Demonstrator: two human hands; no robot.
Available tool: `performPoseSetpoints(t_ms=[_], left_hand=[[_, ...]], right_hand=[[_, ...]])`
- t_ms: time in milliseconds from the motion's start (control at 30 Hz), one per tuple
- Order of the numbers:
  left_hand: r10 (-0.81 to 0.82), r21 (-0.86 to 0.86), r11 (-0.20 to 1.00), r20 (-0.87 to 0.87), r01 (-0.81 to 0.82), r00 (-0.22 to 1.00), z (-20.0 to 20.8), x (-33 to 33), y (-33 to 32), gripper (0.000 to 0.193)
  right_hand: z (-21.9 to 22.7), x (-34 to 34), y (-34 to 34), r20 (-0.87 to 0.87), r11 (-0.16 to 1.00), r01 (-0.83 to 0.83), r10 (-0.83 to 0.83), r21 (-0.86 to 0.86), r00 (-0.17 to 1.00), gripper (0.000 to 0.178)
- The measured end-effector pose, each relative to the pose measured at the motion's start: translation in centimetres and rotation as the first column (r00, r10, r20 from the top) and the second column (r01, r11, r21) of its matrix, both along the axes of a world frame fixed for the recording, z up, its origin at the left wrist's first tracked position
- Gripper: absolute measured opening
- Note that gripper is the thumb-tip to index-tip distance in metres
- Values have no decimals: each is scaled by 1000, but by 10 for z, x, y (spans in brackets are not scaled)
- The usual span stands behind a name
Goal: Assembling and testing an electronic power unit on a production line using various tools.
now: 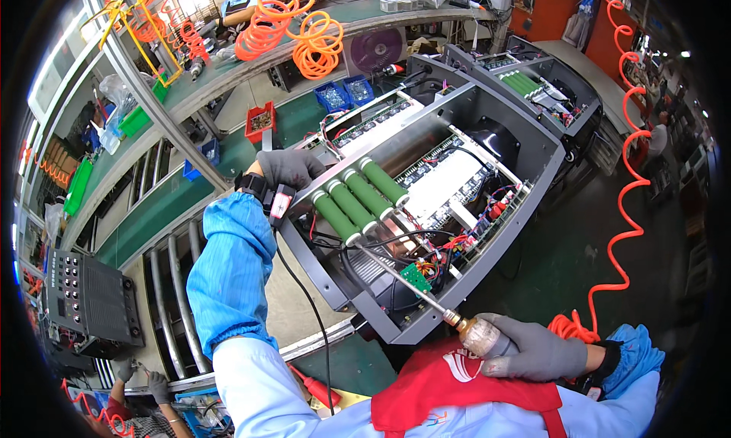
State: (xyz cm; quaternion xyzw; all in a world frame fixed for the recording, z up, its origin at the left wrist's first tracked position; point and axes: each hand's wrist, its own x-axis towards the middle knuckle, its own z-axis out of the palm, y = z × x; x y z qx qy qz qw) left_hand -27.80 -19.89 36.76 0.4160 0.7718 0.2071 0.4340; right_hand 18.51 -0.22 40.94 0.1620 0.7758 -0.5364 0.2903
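Note:
My right hand [533,348], in a grey glove, is wrapped round the worn body of a power screwdriver [481,337]. The tool's long shaft runs up and left into an open grey metal case [544,183], its tip by the near end of the leftmost green cylinder. Several green cylinders [352,203] lie side by side inside the case, next to circuit boards and coloured wires. My left hand [291,169], also gloved, is curled at the case's left edge close to the cylinders' far ends; its fingertips are partly hidden. A small green circuit board [416,278] sits beside the shaft.
A second open case [575,107] stands behind. Blue bins [333,97] and a red bin [261,121] hold small parts. An orange coiled hose [620,267] hangs at right. Metal rollers [164,316] and a black control unit [91,301] are at left. Other people work nearby.

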Motion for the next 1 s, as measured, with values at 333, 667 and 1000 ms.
performPoseSetpoints(t_ms=[333,667,1000], left_hand=[[13,-28,1000,-48,-15,999,-1,1,-3,46],[30,-22,999,21,-30,999,-13,-10,-6,45],[-15,-19,1000,-136,13,991,-21,-17,-6,48]], right_hand=[[0,1,-1,-25,999,-26,26,28,999,96],[4,7,9,-3,991,-71,72,111,997,101],[-1,17,28,-34,999,42,-42,3,999,101]])
